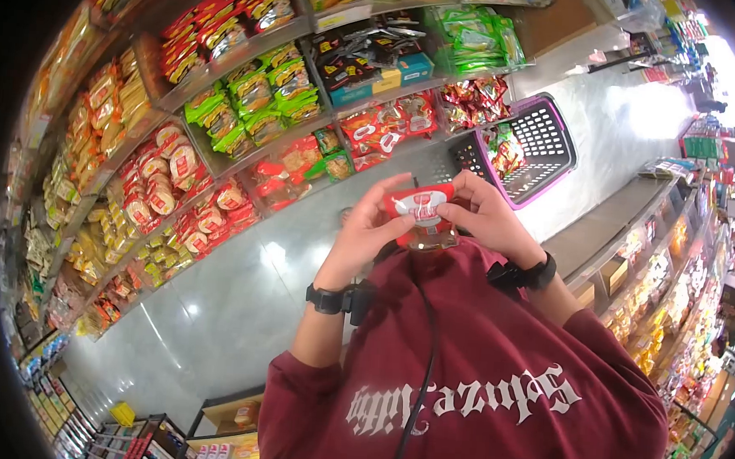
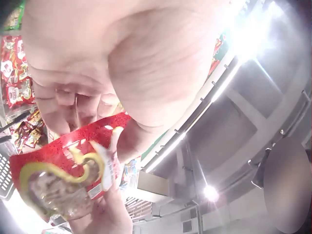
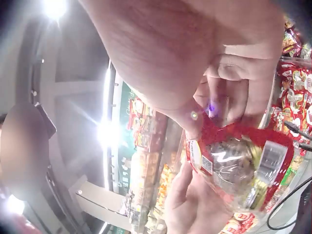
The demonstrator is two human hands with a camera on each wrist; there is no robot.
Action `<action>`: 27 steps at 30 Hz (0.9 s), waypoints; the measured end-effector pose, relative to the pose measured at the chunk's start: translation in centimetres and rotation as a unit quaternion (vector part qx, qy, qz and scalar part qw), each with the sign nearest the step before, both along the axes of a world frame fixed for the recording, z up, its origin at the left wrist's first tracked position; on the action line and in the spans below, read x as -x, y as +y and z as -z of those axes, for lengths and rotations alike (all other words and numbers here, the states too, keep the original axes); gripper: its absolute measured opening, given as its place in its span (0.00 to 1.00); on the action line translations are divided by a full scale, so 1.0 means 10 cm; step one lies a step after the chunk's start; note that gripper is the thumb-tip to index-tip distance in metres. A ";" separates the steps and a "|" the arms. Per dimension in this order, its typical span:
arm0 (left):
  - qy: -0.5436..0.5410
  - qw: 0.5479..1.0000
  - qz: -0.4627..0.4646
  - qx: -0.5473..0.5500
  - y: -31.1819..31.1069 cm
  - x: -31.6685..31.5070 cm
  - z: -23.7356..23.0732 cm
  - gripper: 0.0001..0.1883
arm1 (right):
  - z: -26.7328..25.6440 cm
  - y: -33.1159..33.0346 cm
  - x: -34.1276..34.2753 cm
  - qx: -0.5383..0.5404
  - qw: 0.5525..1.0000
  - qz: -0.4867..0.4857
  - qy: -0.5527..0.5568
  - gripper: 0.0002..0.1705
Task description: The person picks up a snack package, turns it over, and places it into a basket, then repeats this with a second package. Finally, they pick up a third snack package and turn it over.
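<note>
Packet (image 1: pixel 422 201) of red and clear plastic is held up in front of the person's chest, pinched at its two sides: the left hand (image 1: pixel 367 229) and the right hand (image 1: pixel 488 218) each have fingers bent around its edge and a thumb on its face. Ahead, a black basket (image 1: pixel 564 157) with a purple rim holds more packets (image 1: pixel 505 150), near shelves (image 1: pixel 234 64) of bagged goods.
</note>
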State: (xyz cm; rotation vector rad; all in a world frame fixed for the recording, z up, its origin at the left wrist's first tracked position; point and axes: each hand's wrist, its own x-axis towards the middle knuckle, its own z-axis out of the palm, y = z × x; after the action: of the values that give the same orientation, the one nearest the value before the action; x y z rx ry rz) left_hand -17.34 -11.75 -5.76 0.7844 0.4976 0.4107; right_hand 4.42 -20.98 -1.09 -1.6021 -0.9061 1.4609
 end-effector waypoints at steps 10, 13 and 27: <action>0.094 0.988 0.090 -0.088 -0.71 -1.27 -0.18 0.25 | 0.13 -0.88 -1.11 -0.070 0.989 0.121 0.052 0.11; 0.098 0.987 0.081 -0.101 -1.02 -1.73 -0.20 0.25 | 0.17 -1.21 -1.59 -0.061 0.990 0.120 0.033 0.12; 0.203 0.933 0.132 -0.268 -1.85 -3.27 -0.45 0.22 | 0.34 -2.27 -2.87 -0.089 0.972 0.195 0.094 0.10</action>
State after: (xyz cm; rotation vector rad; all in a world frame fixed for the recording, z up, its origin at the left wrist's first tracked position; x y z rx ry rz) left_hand 15.33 -30.25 -1.25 1.4652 0.6645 0.1245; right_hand 33.12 -43.72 -4.53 -1.3889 -0.5567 1.1935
